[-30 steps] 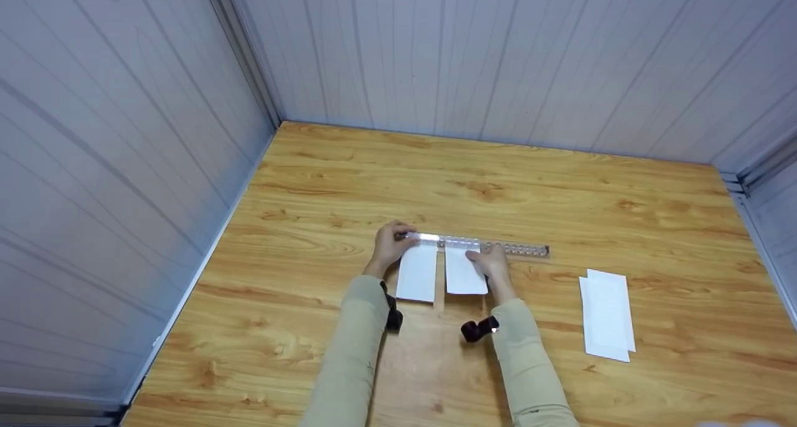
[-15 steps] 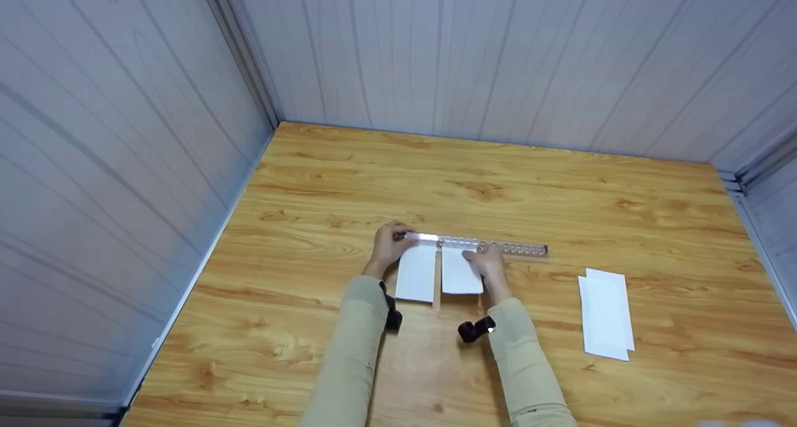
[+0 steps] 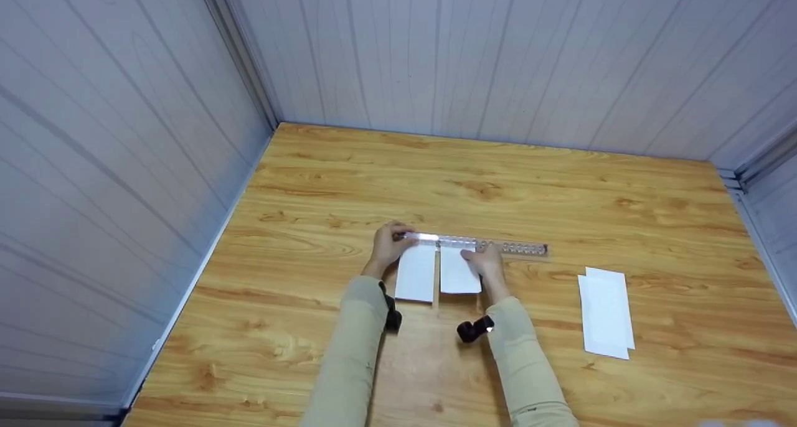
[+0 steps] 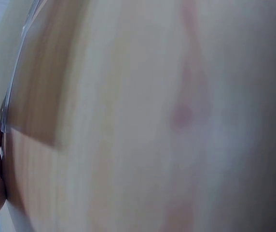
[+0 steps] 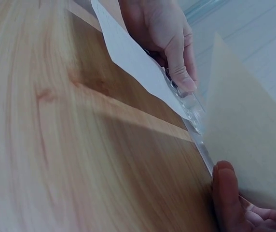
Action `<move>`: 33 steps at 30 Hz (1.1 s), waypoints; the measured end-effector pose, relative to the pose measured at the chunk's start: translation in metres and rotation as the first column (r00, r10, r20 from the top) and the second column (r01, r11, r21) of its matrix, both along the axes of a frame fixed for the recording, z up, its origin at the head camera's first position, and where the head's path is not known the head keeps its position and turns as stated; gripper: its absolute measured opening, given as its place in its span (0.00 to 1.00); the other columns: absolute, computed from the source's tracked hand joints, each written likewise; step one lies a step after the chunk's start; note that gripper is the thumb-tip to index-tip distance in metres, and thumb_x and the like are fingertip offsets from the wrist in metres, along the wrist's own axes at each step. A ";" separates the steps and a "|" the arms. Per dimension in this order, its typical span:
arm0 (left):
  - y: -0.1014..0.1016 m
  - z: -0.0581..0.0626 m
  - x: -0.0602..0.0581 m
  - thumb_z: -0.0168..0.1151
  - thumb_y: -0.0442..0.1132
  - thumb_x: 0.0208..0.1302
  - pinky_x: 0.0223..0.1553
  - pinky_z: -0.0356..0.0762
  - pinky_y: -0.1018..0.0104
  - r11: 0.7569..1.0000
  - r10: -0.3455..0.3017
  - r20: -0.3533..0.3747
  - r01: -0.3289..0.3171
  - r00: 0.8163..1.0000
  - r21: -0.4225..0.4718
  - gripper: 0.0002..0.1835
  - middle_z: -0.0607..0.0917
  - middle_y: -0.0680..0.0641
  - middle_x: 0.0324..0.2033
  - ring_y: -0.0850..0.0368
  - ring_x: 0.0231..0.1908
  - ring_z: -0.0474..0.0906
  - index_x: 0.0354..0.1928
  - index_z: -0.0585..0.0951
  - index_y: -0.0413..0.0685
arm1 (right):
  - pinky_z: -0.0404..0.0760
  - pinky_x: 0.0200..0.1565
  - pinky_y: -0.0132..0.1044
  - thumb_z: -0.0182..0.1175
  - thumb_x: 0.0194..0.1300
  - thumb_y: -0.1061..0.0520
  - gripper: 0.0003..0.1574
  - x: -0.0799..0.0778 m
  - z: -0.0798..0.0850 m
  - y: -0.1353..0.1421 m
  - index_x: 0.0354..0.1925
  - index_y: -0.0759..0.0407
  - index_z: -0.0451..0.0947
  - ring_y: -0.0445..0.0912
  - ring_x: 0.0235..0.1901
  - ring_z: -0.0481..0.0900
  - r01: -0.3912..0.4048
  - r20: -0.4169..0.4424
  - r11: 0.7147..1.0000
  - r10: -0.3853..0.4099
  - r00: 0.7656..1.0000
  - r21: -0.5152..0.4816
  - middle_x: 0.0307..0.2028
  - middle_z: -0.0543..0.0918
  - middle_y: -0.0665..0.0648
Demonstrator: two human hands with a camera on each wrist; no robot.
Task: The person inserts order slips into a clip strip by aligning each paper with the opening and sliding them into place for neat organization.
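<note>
A clear plastic strip [image 3: 524,249] with a row of round shapes lies crosswise before me. At its left end my left hand [image 3: 387,245] grips it, thumb on the near side. One white card [image 3: 415,276] hangs from the strip beside that hand. My right hand [image 3: 488,262] pinches a second white card [image 3: 459,275], its top edge right at the strip. In the right wrist view, the right hand [image 5: 237,208] has its fingertips by the lower part of the strip [image 5: 204,153]. Shadows fall on the table under both cards.
Two overlapping white cards [image 3: 605,314] lie on the wooden table [image 3: 348,184] to the right. Pale panel walls [image 3: 398,53] stand behind and at the sides. Black wrist cameras [image 3: 474,329] sit near both cuffs.
My right hand has moved slightly left with its card, narrowing the gap to the other card. The left hand and strip look nearly still.
</note>
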State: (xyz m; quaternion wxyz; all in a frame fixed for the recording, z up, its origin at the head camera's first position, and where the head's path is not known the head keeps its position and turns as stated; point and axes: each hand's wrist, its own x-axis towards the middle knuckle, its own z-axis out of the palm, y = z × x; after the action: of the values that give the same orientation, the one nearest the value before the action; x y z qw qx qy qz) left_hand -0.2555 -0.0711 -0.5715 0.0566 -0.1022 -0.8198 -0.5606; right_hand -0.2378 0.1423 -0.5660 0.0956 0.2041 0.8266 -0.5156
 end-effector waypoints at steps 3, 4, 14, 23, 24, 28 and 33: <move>0.000 0.000 0.000 0.64 0.29 0.49 0.38 0.74 0.63 1.000 0.003 -0.005 -0.003 1.000 -0.013 0.09 0.80 0.40 0.33 0.47 0.35 0.75 0.34 0.82 0.33 | 0.66 0.25 0.38 0.61 0.51 0.61 0.19 0.005 0.011 -0.002 0.19 0.63 0.59 0.46 0.21 0.62 -0.015 0.023 1.000 0.015 1.000 -0.005 0.20 0.63 0.55; -0.001 -0.001 0.000 0.64 0.29 0.49 0.38 0.74 0.63 1.000 0.003 -0.007 -0.003 1.000 -0.013 0.09 0.80 0.40 0.33 0.47 0.35 0.75 0.34 0.82 0.33 | 0.64 0.22 0.36 0.61 0.52 0.61 0.20 0.006 0.014 -0.002 0.17 0.62 0.58 0.45 0.19 0.61 -0.022 0.023 1.000 0.022 0.999 -0.018 0.17 0.61 0.53; -0.003 -0.002 -0.001 0.64 0.29 0.50 0.38 0.74 0.64 1.000 -0.015 -0.028 0.015 0.999 -0.001 0.09 0.79 0.39 0.33 0.47 0.35 0.75 0.35 0.81 0.31 | 0.63 0.20 0.32 0.59 0.53 0.62 0.21 0.009 0.026 -0.006 0.13 0.62 0.59 0.43 0.18 0.63 -0.061 0.014 0.998 0.061 0.998 -0.018 0.20 0.69 0.56; 0.001 0.002 0.001 0.64 0.28 0.50 0.38 0.74 0.60 1.000 -0.013 -0.022 0.013 1.000 -0.008 0.09 0.79 0.38 0.33 0.45 0.35 0.75 0.35 0.81 0.31 | 0.63 0.19 0.32 0.60 0.53 0.60 0.19 0.009 0.024 -0.007 0.17 0.61 0.60 0.42 0.15 0.60 -0.048 0.050 0.999 0.048 0.998 0.007 0.15 0.61 0.51; 0.001 0.002 0.001 0.64 0.28 0.50 0.37 0.74 0.61 1.000 -0.012 -0.020 0.012 1.000 -0.014 0.09 0.79 0.38 0.33 0.46 0.35 0.75 0.35 0.81 0.31 | 0.65 0.21 0.32 0.61 0.53 0.61 0.17 0.009 0.024 -0.007 0.19 0.62 0.61 0.43 0.17 0.62 -0.043 0.047 0.999 0.042 0.998 0.011 0.17 0.63 0.52; 0.002 0.002 0.001 0.64 0.28 0.49 0.36 0.74 0.62 1.000 -0.016 -0.032 0.015 0.999 -0.014 0.09 0.79 0.38 0.32 0.46 0.34 0.75 0.35 0.81 0.31 | 0.65 0.21 0.32 0.60 0.53 0.61 0.18 0.009 0.024 -0.007 0.18 0.61 0.60 0.43 0.17 0.62 -0.039 0.060 0.999 0.039 0.997 -0.001 0.16 0.62 0.52; 0.001 0.000 0.000 0.64 0.28 0.49 0.36 0.74 0.62 1.000 -0.024 -0.034 0.024 0.999 0.005 0.09 0.79 0.37 0.32 0.46 0.34 0.75 0.35 0.81 0.31 | 0.63 0.19 0.32 0.60 0.54 0.60 0.20 0.008 0.024 -0.007 0.16 0.59 0.59 0.42 0.15 0.60 -0.047 0.065 0.999 0.046 0.997 0.000 0.15 0.61 0.51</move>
State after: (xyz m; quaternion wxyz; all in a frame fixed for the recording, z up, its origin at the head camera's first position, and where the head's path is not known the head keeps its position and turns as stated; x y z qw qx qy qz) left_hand -0.2557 -0.0698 -0.5712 0.0641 -0.1216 -0.8157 -0.5618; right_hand -0.2293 0.1353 -0.5424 0.1345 0.2016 0.8279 -0.5058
